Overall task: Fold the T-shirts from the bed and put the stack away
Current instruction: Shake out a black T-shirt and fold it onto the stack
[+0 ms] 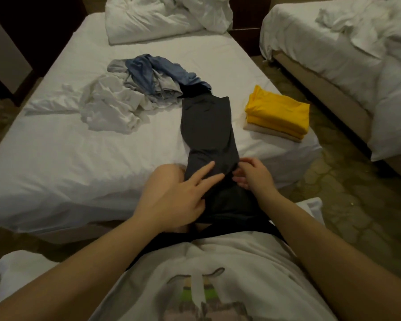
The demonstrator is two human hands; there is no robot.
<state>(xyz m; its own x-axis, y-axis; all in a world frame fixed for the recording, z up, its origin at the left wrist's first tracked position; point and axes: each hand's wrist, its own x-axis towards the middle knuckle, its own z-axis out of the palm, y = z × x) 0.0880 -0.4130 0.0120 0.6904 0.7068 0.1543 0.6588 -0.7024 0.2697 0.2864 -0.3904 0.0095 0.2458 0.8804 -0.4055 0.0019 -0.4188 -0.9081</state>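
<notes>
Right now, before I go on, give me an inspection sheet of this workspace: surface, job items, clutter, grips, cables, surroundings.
Surface: bed with a wrinkled white sheet.
Job's things: dark grey T-shirt folded into a long strip, near end over the bed edge; folded stack, yellow on beige, to its right; unfolded pile of white, grey and blue garments behind it, to the left.
Clutter: crumpled duvet at the bed's far end.
Grips: left hand lies with straight fingers on the dark grey T-shirt; right hand pinches its right edge.
Cables: nothing seen.
Surroundings: second bed at right, patterned floor between.
</notes>
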